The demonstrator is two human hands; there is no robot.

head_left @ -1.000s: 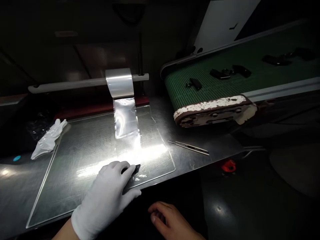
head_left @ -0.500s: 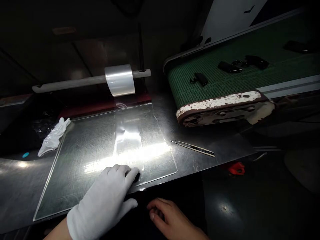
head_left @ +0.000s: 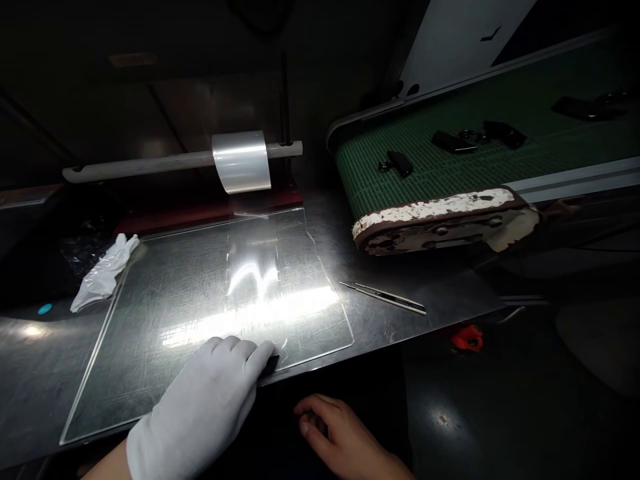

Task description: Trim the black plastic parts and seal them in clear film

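My left hand (head_left: pixel 210 393), in a white glove, is closed at the front edge of a clear sheet (head_left: pixel 175 280) lying on the metal table. A small black part (head_left: pixel 270 365) shows under its fingertips; the rest of it is hidden. The thumb is tucked out of sight. A strip of clear film (head_left: pixel 253 260) runs down the sheet towards this hand from a film roll (head_left: pixel 243 162) on a bar. In front of the table edge, my bare right hand (head_left: pixel 335 430) has its fingers loosely curled, with nothing visible in them.
Tweezers (head_left: pixel 385 297) lie right of the sheet. A crumpled white glove (head_left: pixel 106 273) lies at its left edge, near a blue disc (head_left: pixel 45 309). On the right, a green conveyor belt (head_left: pixel 430 173) carries several black parts (head_left: pixel 454 142). An orange object (head_left: pixel 467 338) sits below the table edge.
My left thumb has gone from outstretched to tucked under the hand. The film's bright reflections have changed shape. Some black parts on the belt have shifted slightly left; my right hand is nearly still.
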